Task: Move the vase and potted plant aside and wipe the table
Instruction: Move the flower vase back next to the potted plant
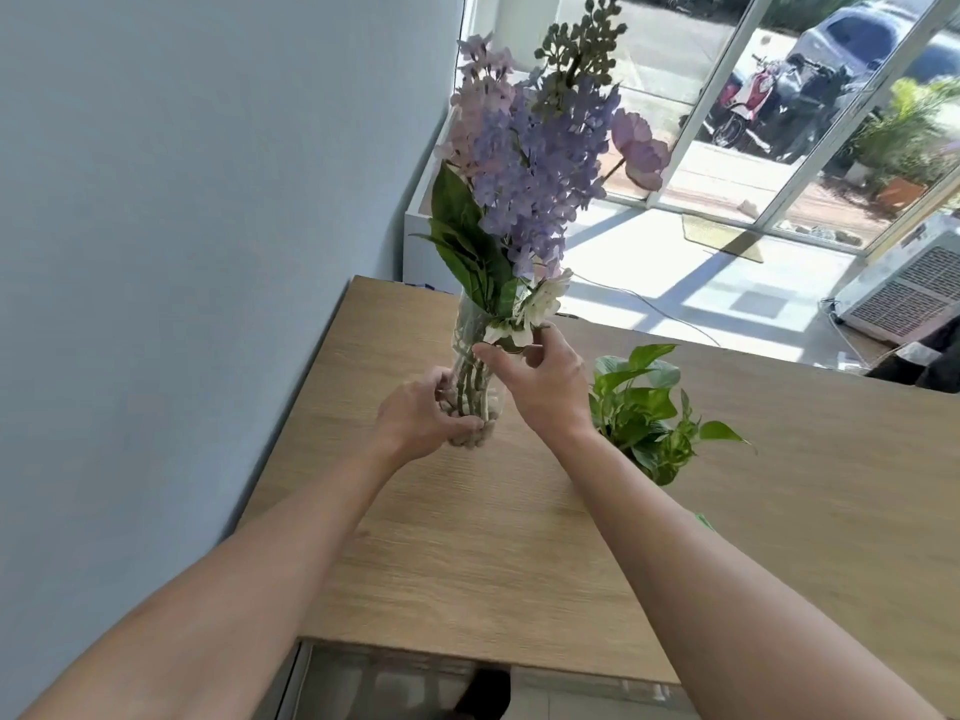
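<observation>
A clear glass vase [470, 345] with purple and white flowers stands near the left part of the wooden table [467, 537]. My left hand [421, 415] wraps around the vase's lower part. My right hand [540, 379] grips it higher up, near the rim, from the right side. Whether the base rests on the table I cannot tell, as my left hand hides it. A small potted plant [647, 407] with green leaves sits on the table just right of my right wrist; its pot is hidden behind my forearm.
A pale blue wall [182, 252] runs close along the table's left edge. Beyond the far edge lie a sunlit floor, glass doors [779, 122] and a white appliance [904, 288] at the right. The table's near edge is below my forearms.
</observation>
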